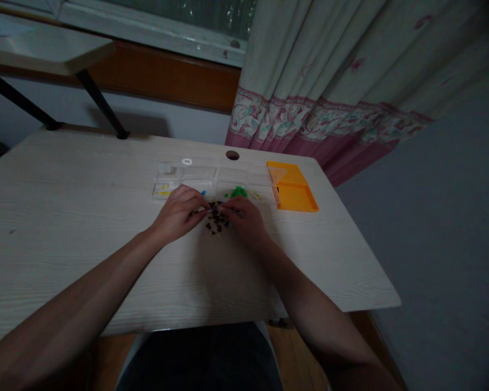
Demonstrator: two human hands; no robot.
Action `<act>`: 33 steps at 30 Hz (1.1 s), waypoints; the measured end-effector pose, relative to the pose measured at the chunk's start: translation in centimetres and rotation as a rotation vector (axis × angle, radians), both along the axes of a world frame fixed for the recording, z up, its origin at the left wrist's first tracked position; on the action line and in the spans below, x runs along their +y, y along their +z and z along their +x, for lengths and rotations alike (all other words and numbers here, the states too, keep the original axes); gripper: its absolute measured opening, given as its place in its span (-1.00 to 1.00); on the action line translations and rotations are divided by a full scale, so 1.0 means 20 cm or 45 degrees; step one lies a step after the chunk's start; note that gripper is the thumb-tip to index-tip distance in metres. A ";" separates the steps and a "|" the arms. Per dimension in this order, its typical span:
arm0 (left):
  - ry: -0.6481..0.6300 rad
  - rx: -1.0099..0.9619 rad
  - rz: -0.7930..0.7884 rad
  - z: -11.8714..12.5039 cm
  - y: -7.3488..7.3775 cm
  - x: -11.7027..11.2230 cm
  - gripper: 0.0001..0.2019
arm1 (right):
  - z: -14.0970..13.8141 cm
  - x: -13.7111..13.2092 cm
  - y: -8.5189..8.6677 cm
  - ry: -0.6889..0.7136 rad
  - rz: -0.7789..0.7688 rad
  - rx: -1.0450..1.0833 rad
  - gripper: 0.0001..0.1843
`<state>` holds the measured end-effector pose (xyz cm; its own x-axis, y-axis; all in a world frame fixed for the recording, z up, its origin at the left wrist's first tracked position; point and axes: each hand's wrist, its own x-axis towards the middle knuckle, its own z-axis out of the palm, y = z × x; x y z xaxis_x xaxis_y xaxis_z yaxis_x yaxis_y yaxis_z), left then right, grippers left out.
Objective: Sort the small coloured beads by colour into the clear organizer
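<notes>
A pile of small dark brown pieces [217, 221], mixed with a few paler ones, lies loose on the table between my hands. My left hand [182, 213] is at the left edge of the pile with thumb and fingers pinched together. Opposite it, my right hand [245, 217] has its fingertips closed over the pile's upper right. Whatever is in either pinch is too small to make out. Just beyond my hands is a clear plastic compartment box [198, 184]. It has yellow pieces [163, 190] at left, a bit of blue near my left hand, and green pieces [239, 191] and pale ones [255, 195] further right.
An orange tray [295, 198] with a divider lies right of the clear box, partly under its end. The pale wooden table [146, 282] has a round cable hole [232, 155] at the back. A raised shelf [44, 49] on black legs stands at the back left, a curtain [305, 108] behind.
</notes>
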<state>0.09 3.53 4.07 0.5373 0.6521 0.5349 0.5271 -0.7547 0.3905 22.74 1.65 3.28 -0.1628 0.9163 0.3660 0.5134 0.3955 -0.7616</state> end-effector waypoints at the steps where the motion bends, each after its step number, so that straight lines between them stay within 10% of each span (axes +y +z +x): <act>1: 0.028 -0.014 0.005 0.00 0.00 0.00 -0.82 | 0.01 0.00 0.00 -0.063 0.040 -0.042 -0.86; 11: 0.299 -0.130 0.017 -0.04 -0.04 0.06 -0.82 | 0.05 0.02 -0.02 -0.225 0.200 -0.621 -0.78; 33: 0.311 -0.148 0.007 -0.04 -0.05 0.06 -0.86 | 0.01 0.03 -0.02 -0.222 0.153 -0.788 -0.80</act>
